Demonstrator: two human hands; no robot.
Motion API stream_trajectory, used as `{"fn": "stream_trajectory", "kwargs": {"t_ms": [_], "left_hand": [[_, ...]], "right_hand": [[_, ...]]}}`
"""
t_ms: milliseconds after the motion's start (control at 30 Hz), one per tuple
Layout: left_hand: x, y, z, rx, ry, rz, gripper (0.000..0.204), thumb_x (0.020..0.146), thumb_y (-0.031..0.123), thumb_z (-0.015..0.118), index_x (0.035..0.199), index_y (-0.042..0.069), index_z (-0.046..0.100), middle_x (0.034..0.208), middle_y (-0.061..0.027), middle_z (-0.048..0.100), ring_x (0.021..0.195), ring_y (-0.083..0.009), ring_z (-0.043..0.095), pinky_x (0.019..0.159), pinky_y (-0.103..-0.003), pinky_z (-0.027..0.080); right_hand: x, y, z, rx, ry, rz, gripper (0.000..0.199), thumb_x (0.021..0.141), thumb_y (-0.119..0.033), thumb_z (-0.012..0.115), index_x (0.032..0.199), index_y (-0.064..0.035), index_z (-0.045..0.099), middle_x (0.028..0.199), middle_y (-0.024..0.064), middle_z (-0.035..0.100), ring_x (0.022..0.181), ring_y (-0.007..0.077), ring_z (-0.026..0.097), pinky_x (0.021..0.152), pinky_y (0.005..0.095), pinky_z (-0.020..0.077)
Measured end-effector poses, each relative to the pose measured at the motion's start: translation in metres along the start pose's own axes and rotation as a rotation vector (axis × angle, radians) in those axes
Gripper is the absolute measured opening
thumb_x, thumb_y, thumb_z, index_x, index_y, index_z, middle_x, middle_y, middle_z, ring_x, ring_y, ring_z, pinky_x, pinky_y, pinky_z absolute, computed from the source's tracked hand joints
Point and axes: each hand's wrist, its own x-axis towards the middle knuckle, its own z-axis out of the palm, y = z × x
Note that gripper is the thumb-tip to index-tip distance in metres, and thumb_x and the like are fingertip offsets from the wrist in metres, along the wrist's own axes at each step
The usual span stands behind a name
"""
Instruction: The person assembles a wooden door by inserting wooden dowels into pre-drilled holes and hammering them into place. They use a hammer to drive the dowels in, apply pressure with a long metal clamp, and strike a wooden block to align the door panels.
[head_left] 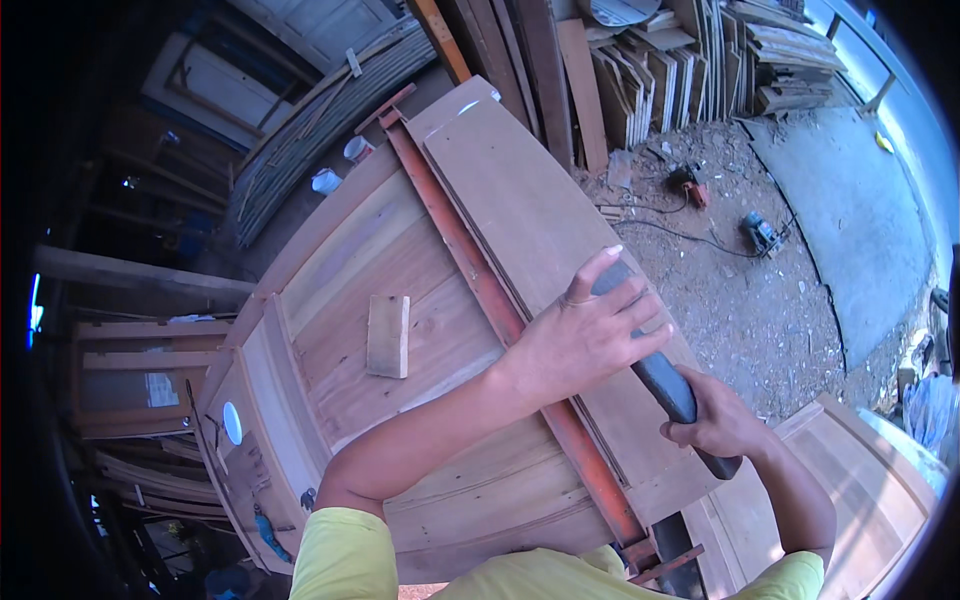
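Observation:
A long dark bar-shaped tool (668, 388) lies slantwise along the right edge of a wooden door panel (480, 160); its exact kind is hard to make out. My left hand (590, 335) lies over the tool's far part, fingers curled across it and one finger lifted away. Around the near part wraps my right hand (715, 415), closed on it. An orange-red bar clamp (470, 255) runs lengthwise over the door, beneath my left forearm. On the panel left of the clamp rests a small wood block (388, 336).
A white oval object (232, 423) and a teal tool (268, 537) are at the left. Two corded power tools (690, 186) (762, 234) lie on the littered ground. Stacked boards (660, 85) stand behind; another panel (850, 480) is at lower right.

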Motion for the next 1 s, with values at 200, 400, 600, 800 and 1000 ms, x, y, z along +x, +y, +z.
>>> {"fn": "stream_trajectory", "kwargs": {"t_ms": [200, 400, 600, 800, 1000], "left_hand": [[-0.135, -0.115, 0.112, -0.157, 0.376, -0.878, 0.075, 0.105, 0.047, 0.056, 0.166, 0.012, 0.030, 0.162, -0.0241, 0.033, 0.154, -0.0449, 0.025, 0.125, -0.060, 0.020], [-0.173, -0.122, 0.151, -0.089, 0.259, -0.973, 0.074, 0.107, 0.051, 0.045, 0.167, 0.013, 0.027, 0.163, -0.0276, 0.036, 0.153, -0.0462, 0.031, 0.127, -0.060, 0.019], [-0.173, -0.127, 0.148, -0.112, 0.309, -0.965, 0.075, 0.106, 0.053, 0.046, 0.167, 0.013, 0.028, 0.160, -0.0277, 0.040, 0.153, -0.0471, 0.031, 0.127, -0.060, 0.018], [-0.173, -0.123, 0.145, -0.123, 0.301, -0.995, 0.075, 0.105, 0.051, 0.049, 0.167, 0.014, 0.029, 0.161, -0.0283, 0.039, 0.153, -0.0475, 0.029, 0.128, -0.060, 0.019], [-0.174, -0.121, 0.144, -0.119, 0.316, -1.008, 0.075, 0.105, 0.051, 0.050, 0.167, 0.015, 0.029, 0.162, -0.0283, 0.038, 0.154, -0.0492, 0.025, 0.127, -0.059, 0.019]], "right_hand": [[0.076, -0.007, -0.053, -0.105, 0.425, -0.013, 0.059, 0.080, -0.007, 0.079, 0.134, 0.0002, 0.054, 0.090, 0.0181, 0.064, 0.067, 0.0240, 0.068, 0.067, 0.0420, 0.0548], [0.266, -0.044, -0.108, -0.087, 0.542, -0.094, 0.057, 0.085, -0.012, 0.072, 0.135, 0.0063, 0.052, 0.088, 0.0150, 0.066, 0.060, 0.0201, 0.068, 0.056, 0.0347, 0.0554], [0.386, -0.093, -0.110, -0.301, 0.271, -0.148, 0.040, 0.081, -0.015, 0.076, 0.111, 0.0048, 0.059, 0.085, 0.0138, 0.068, 0.062, 0.0228, 0.070, 0.060, 0.0364, 0.0588], [0.353, -0.091, -0.084, -0.216, 0.504, -0.153, 0.040, 0.082, -0.012, 0.075, 0.115, 0.0055, 0.060, 0.082, 0.0179, 0.067, 0.062, 0.0233, 0.071, 0.058, 0.0375, 0.0571], [0.308, -0.086, -0.030, -0.467, 0.499, -0.288, 0.052, 0.082, -0.021, 0.078, 0.125, 0.0018, 0.060, 0.107, 0.0265, 0.072, 0.093, 0.0363, 0.074, 0.086, 0.0478, 0.0569]]}}
